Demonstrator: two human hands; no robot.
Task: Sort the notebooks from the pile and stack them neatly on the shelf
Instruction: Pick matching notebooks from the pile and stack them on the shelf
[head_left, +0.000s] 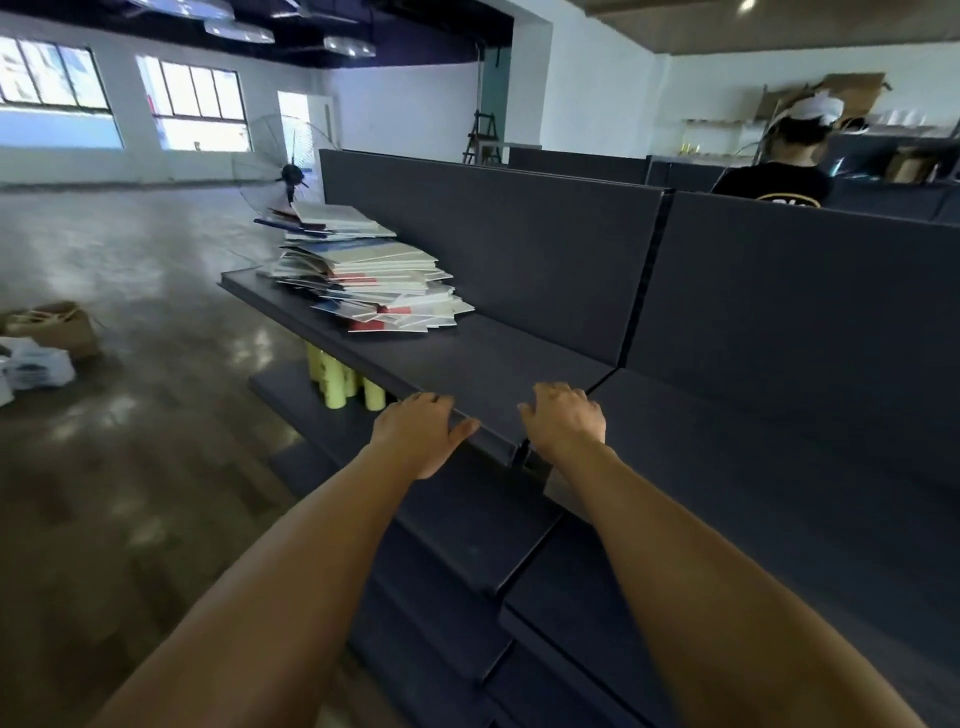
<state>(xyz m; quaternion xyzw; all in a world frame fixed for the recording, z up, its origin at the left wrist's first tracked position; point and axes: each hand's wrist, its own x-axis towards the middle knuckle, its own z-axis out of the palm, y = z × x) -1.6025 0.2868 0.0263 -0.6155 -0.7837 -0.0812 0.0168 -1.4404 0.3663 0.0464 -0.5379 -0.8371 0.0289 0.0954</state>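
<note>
A messy pile of notebooks (363, 275) with white, blue and red covers lies on the far left end of the dark top shelf (483, 364). My left hand (418, 431) rests at the shelf's front edge, its thumb on top of the board, holding nothing. My right hand (563, 418) lies palm down on the shelf near the seam between two shelf sections, fingers loosely bent and empty. Both hands are well short of the pile.
Yellow rolls (337, 382) stand on a lower shelf under the pile. Lower shelf tiers (467, 571) step out toward me. A floor fan (288, 171) stands behind the pile. A cardboard box (57, 327) and bags sit on the floor at left. A person (784, 166) works behind the back panel.
</note>
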